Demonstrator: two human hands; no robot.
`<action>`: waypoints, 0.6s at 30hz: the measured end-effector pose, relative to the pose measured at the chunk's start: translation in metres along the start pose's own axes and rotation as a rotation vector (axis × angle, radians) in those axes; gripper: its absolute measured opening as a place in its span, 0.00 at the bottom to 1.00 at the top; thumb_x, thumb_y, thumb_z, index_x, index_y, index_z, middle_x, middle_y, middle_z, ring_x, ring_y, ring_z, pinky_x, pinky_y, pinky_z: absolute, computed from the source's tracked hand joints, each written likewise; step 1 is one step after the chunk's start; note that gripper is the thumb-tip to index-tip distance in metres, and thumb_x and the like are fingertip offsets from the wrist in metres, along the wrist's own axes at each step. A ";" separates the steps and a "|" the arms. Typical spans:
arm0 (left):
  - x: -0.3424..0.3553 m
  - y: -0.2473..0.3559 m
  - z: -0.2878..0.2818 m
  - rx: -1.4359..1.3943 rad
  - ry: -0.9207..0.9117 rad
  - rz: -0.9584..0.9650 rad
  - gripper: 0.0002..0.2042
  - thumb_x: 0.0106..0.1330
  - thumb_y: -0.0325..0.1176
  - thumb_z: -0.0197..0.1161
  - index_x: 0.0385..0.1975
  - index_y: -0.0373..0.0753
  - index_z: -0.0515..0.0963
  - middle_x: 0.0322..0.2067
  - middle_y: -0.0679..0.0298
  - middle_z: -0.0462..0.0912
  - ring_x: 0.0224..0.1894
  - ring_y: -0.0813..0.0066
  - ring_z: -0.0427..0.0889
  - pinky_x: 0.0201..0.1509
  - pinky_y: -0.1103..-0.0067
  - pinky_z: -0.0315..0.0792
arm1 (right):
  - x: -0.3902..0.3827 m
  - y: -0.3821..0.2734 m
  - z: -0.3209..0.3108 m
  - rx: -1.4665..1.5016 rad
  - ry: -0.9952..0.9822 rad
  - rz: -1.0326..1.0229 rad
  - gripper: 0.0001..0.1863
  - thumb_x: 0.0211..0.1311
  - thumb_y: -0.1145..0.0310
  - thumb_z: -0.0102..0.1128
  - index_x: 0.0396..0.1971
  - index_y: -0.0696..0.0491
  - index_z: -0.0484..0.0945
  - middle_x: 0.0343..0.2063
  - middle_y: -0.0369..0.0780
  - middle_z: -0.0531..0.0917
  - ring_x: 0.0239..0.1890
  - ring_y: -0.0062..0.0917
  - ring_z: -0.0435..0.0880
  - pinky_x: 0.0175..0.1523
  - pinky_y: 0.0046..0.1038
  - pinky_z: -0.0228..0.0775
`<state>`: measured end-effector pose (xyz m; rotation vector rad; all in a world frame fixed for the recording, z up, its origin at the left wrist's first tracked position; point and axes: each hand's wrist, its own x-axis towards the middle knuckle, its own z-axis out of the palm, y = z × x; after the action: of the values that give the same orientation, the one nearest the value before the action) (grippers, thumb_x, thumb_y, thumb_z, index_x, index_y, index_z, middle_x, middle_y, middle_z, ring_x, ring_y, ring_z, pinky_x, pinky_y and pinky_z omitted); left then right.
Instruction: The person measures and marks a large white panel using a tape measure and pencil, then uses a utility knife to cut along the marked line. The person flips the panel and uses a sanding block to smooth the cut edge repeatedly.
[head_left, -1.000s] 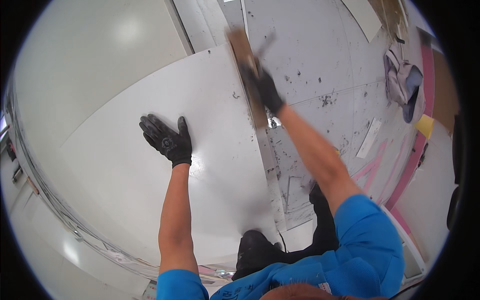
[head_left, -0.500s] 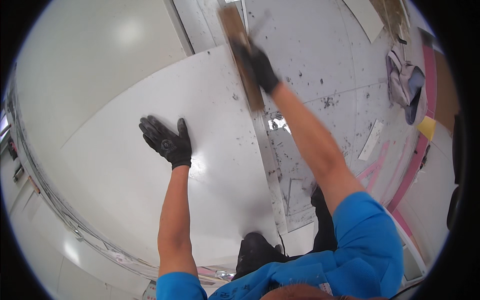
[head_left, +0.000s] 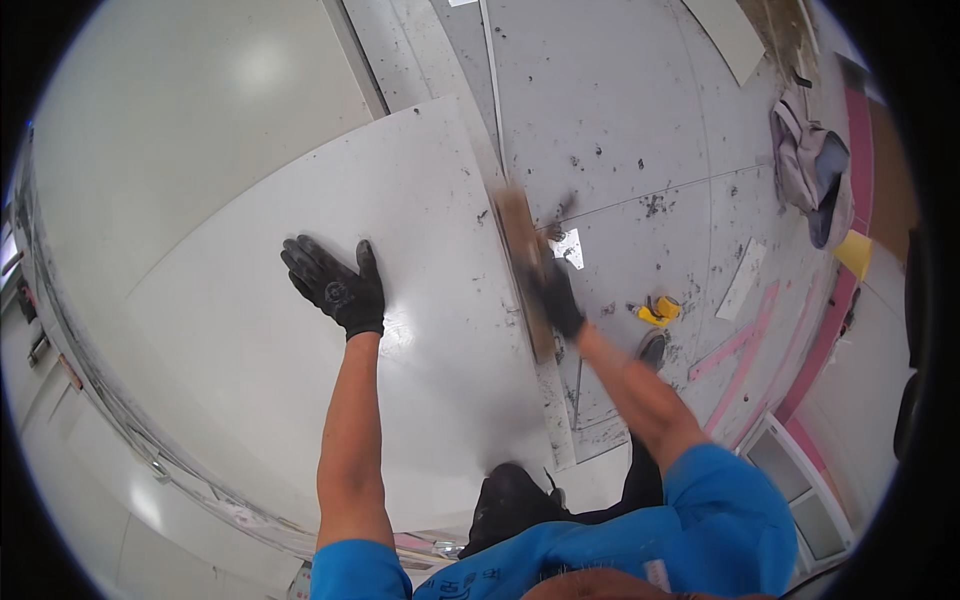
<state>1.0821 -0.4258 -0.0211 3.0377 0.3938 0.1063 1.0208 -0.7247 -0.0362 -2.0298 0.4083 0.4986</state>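
I am apparently rubbing the brown block (head_left: 518, 235) along the edge of the white panel (head_left: 440, 240), just right of the frame's centre. My right hand (head_left: 557, 293) is grasping the block, though blur is hiding how its fingers are sitting. My left hand (head_left: 335, 287) is lying flat on the panel, left of centre, its grip holding nothing. I am judging that the next stroke is calling for a steady panel and even pressure. Compared with half a second ago, the block is sitting lower, my left hand is keeping its place, and a yellow tool (head_left: 657, 311) is now showing.
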 end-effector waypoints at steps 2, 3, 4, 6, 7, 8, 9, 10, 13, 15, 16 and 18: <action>0.002 0.007 0.003 -0.011 0.012 0.010 0.41 0.69 0.56 0.53 0.72 0.35 0.48 0.72 0.49 0.49 0.75 0.51 0.46 0.76 0.59 0.43 | 0.113 -0.057 -0.007 0.046 0.043 -0.105 0.33 0.67 0.42 0.50 0.52 0.61 0.69 0.39 0.49 0.79 0.40 0.37 0.79 0.46 0.34 0.73; 0.005 0.008 0.004 -0.016 0.017 0.028 0.41 0.69 0.56 0.53 0.72 0.35 0.48 0.72 0.49 0.49 0.75 0.51 0.47 0.76 0.59 0.43 | 0.165 -0.089 -0.014 0.079 0.059 -0.128 0.34 0.66 0.40 0.50 0.48 0.61 0.72 0.35 0.46 0.79 0.38 0.34 0.79 0.45 0.33 0.73; 0.004 0.006 0.004 -0.016 0.022 0.043 0.41 0.69 0.56 0.53 0.72 0.35 0.48 0.72 0.49 0.49 0.75 0.51 0.47 0.76 0.59 0.43 | 0.208 -0.119 -0.023 0.122 0.065 -0.121 0.35 0.65 0.37 0.51 0.44 0.60 0.75 0.32 0.44 0.80 0.35 0.31 0.79 0.43 0.32 0.73; 0.007 0.007 0.004 -0.014 0.002 0.043 0.42 0.67 0.57 0.55 0.72 0.35 0.48 0.72 0.48 0.49 0.75 0.51 0.46 0.76 0.59 0.43 | 0.251 -0.152 -0.034 0.183 0.066 -0.076 0.38 0.62 0.32 0.52 0.36 0.60 0.81 0.26 0.39 0.81 0.30 0.25 0.78 0.41 0.30 0.72; 0.006 0.008 0.004 -0.011 -0.006 0.018 0.43 0.66 0.57 0.56 0.72 0.35 0.48 0.72 0.47 0.49 0.75 0.50 0.45 0.76 0.58 0.43 | 0.242 -0.145 -0.029 0.160 0.061 -0.119 0.33 0.65 0.38 0.51 0.44 0.58 0.76 0.33 0.43 0.79 0.37 0.32 0.78 0.45 0.33 0.72; 0.004 0.007 0.004 0.000 0.000 0.014 0.43 0.66 0.57 0.56 0.72 0.35 0.48 0.72 0.47 0.49 0.75 0.50 0.45 0.76 0.58 0.43 | 0.198 -0.116 -0.018 0.119 0.068 -0.163 0.29 0.68 0.44 0.50 0.51 0.56 0.71 0.41 0.48 0.77 0.43 0.38 0.77 0.49 0.35 0.72; 0.003 0.005 0.006 0.002 0.008 0.017 0.43 0.66 0.56 0.56 0.72 0.35 0.48 0.72 0.47 0.49 0.75 0.50 0.45 0.76 0.58 0.43 | 0.152 -0.085 -0.011 0.063 0.071 -0.181 0.27 0.70 0.49 0.49 0.58 0.54 0.66 0.49 0.53 0.75 0.49 0.45 0.77 0.53 0.38 0.72; 0.003 0.002 0.005 0.012 0.019 0.017 0.42 0.66 0.56 0.56 0.72 0.35 0.48 0.72 0.47 0.49 0.75 0.51 0.45 0.75 0.58 0.43 | 0.099 -0.055 -0.004 0.023 0.051 -0.155 0.27 0.73 0.55 0.48 0.66 0.52 0.62 0.57 0.57 0.73 0.55 0.51 0.76 0.56 0.41 0.72; 0.002 0.001 0.005 -0.015 0.037 0.023 0.42 0.66 0.56 0.56 0.72 0.35 0.48 0.72 0.47 0.49 0.75 0.51 0.46 0.75 0.58 0.44 | -0.069 0.035 0.006 0.031 -0.081 0.108 0.31 0.72 0.53 0.51 0.66 0.57 0.60 0.52 0.56 0.77 0.52 0.51 0.78 0.53 0.40 0.74; 0.002 0.000 0.004 -0.002 0.029 0.023 0.42 0.66 0.56 0.56 0.72 0.35 0.48 0.72 0.47 0.49 0.75 0.51 0.46 0.75 0.58 0.44 | -0.157 0.069 0.003 0.103 -0.165 0.288 0.34 0.71 0.52 0.52 0.66 0.60 0.60 0.49 0.55 0.80 0.50 0.51 0.80 0.51 0.40 0.75; 0.002 -0.001 0.003 0.004 0.028 0.023 0.42 0.66 0.56 0.56 0.72 0.35 0.48 0.72 0.48 0.49 0.75 0.51 0.46 0.75 0.58 0.44 | -0.184 0.081 -0.001 0.127 -0.199 0.361 0.35 0.70 0.51 0.53 0.66 0.61 0.59 0.48 0.54 0.81 0.49 0.50 0.81 0.50 0.39 0.75; 0.001 -0.003 0.003 0.012 0.034 0.022 0.42 0.66 0.56 0.56 0.72 0.35 0.48 0.72 0.48 0.49 0.75 0.50 0.47 0.75 0.58 0.44 | -0.170 0.076 0.004 0.117 -0.127 0.258 0.35 0.69 0.49 0.52 0.64 0.62 0.62 0.47 0.54 0.81 0.48 0.49 0.81 0.50 0.39 0.75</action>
<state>1.0828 -0.4228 -0.0237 3.0561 0.3649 0.1575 0.8378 -0.7434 -0.0081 -1.8310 0.6107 0.7403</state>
